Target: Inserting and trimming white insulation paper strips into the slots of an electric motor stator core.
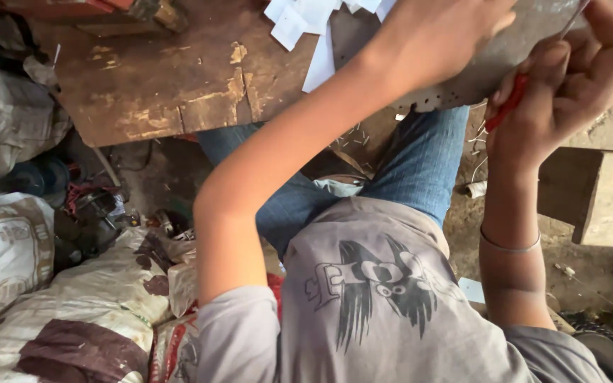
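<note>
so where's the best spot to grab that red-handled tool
By the red handle, where the right hand already has its grip. It is the thick end, and it points down toward the person, so the grip comes from the near side, fingers wrapped around it. The thin metal shaft runs up and away over the grey sheet that the left hand presses down.
</note>
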